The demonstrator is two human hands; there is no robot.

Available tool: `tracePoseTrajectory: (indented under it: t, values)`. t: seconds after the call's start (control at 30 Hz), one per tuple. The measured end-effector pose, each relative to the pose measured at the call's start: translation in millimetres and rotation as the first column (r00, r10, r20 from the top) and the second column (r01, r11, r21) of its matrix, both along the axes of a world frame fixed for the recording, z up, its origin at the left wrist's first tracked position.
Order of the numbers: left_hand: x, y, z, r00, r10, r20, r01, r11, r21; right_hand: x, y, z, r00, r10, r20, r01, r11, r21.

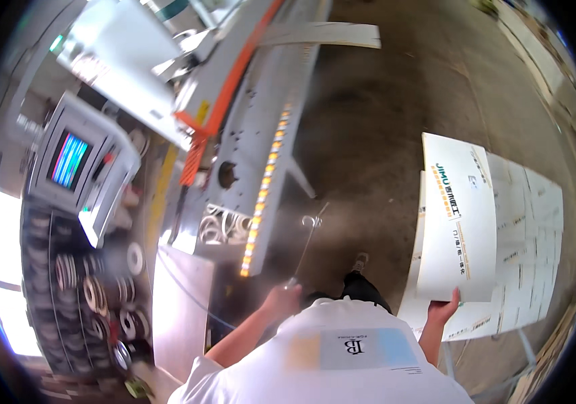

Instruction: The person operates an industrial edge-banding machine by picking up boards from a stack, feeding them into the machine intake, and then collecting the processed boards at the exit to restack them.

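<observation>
My left hand [282, 300] is closed round the grip end of an air blow gun [309, 237], whose long thin nozzle points forward over the floor. A thin bluish hose [194, 299] runs from the left and passes behind my left forearm. My right hand [443, 309] grips the near edge of a white printed panel [459, 236], thumb on top and fingers hidden underneath. That panel lies tilted over a stack of white boards [527, 229] to my right.
On the left stands a long machine [241, 101] with an orange edge and a roller strip [271, 168]. A control screen [69, 159] and racks of banding rolls [96, 294] are farther left. Another white board [321, 34] sticks out at the machine's far end.
</observation>
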State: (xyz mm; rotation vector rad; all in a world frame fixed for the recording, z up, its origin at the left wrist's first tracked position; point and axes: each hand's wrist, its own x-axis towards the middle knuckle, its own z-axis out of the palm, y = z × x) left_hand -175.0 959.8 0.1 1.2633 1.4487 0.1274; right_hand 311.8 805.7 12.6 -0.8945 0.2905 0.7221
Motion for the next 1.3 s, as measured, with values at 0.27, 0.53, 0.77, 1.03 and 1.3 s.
tracePoseTrajectory:
  t: [0.27, 0.53, 0.77, 1.03, 1.3]
  values:
    - [-84.5, -35.0, 49.5, 0.702, 0.681, 0.208, -0.668, 0.731, -0.14, -104.3, 55.6, 23.2, 0.847, 0.526, 0.078, -0.532, 0.841, 0.104]
    - [-184.9, -123.9, 44.8, 0.575, 0.808, 0.125, -0.814, 0.58, -0.004, -208.3, 131.6, -3.5, 0.503, 0.864, -0.034, -0.864, 0.503, -0.004]
    - [-222.0, -122.2, 35.9, 0.63, 0.76, 0.159, -0.774, 0.63, 0.058, -227.7, 198.0, -66.2, 0.334, 0.942, -0.022, -0.936, 0.329, -0.122]
    - [-276.4, -20.0, -6.1, 0.639, 0.769, 0.015, -0.763, 0.631, 0.142, -237.6, 230.0, -74.5, 0.399, 0.917, 0.014, -0.901, 0.395, -0.179]
    - [-147.4, -26.5, 19.7, 0.949, -0.245, -0.198, 0.291, 0.921, 0.257, -239.1, 188.0, -55.2, 0.291, 0.952, -0.09, -0.849, 0.214, -0.483]
